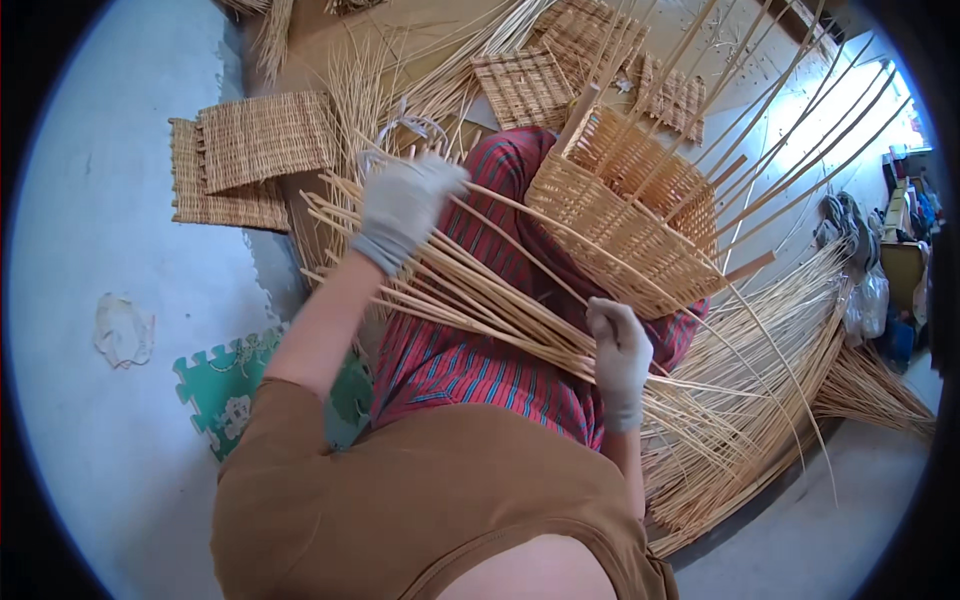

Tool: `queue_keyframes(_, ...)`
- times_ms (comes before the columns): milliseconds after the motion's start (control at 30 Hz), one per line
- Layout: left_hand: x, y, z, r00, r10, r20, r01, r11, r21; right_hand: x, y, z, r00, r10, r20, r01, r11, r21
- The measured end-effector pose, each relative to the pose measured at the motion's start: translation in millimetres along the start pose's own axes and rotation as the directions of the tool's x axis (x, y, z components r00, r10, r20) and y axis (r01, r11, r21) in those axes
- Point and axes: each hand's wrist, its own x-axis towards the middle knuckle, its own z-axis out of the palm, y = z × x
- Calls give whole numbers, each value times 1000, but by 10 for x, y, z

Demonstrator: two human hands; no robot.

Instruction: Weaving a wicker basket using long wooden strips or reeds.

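Both my hands wear pale grey gloves. My left hand (405, 208), smeared by motion, is closed at the left end of the bundle; thin rods run rightward from its fingers. My right hand (622, 362) is closed, thumb and forefinger pinching the end of a thin wicker rod (530, 255). Under both hands a loose bundle of pale wicker rods (490, 310) lies across my lap, on red striped cloth (450, 375). Just beyond my right hand, a half-woven wicker basket (620, 225) rests tilted against my knee, its long upright rods sticking out toward the upper right.
Woven square panels (265, 140) lie at the left, and more panels (525, 85) at the far side. A large heap of rods (740, 400) spreads at my right. A green foam mat (235, 385) and a crumpled white cloth (124, 330) lie on the floor at left.
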Motion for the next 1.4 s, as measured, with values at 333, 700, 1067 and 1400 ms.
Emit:
queue_keyframes(333,-243,-920,215,947,97,307,-122,990,63,-133,-2,192,968,-85,238,171,913,-369)
queue_keyframes(700,-467,-650,-31,811,113,573,90,945,-314,-339,156,327,956,-219,193,285,847,-448)
queue_keyframes(1067,-144,262,313,871,102,480,196,826,-529,-470,130,234,966,-144,215,190,959,-211)
queue_keyframes(1400,87,1153,422,754,248,608,314,678,-665,-274,396,261,903,416,110,-249,297,922)
